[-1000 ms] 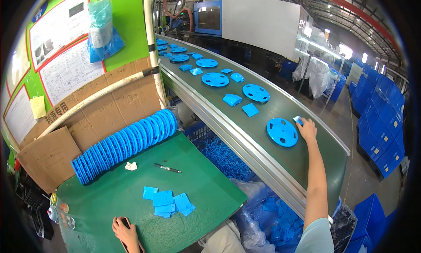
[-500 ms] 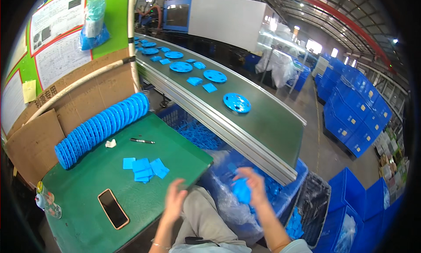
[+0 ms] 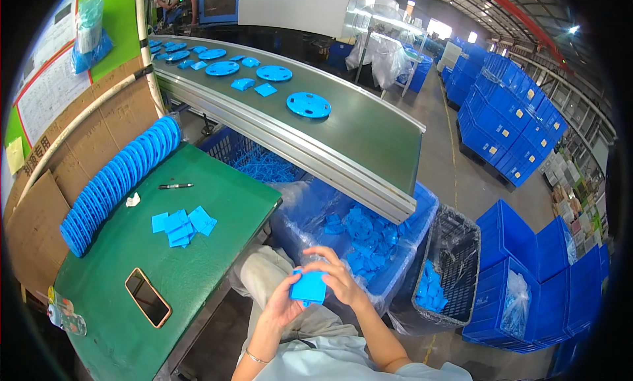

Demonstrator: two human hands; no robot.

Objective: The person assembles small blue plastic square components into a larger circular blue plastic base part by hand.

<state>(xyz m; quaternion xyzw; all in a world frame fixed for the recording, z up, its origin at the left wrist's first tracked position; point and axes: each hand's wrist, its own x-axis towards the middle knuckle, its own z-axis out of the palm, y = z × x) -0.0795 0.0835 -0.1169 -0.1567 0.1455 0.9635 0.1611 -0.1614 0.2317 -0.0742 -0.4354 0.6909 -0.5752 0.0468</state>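
In front of my lap, a few blue plastic squares (image 3: 308,288) are held together in a small stack. My left hand (image 3: 282,304) grips them from the left side, thumb against the edge. On the other side my right hand (image 3: 337,279) has its thumb and bent fingers at the stack's right and upper edges. More blue squares (image 3: 178,226) lie overlapping on the green table (image 3: 217,203). Just beyond my hands stands a blue bin (image 3: 412,255) lined with clear plastic, holding a heap of blue pieces (image 3: 369,239).
A conveyor belt (image 3: 369,143) carries blue perforated discs (image 3: 308,105) and squares. A row of stacked blue discs (image 3: 122,180), a pen (image 3: 176,186) and a phone (image 3: 148,297) are on the table. To the right stand a black crate (image 3: 455,246) and blue bins (image 3: 508,232).
My right hand has come from over the lined bin, bringing blue squares to my left hand. My left hand, open and unladen before, now grips them. The view has shifted right.
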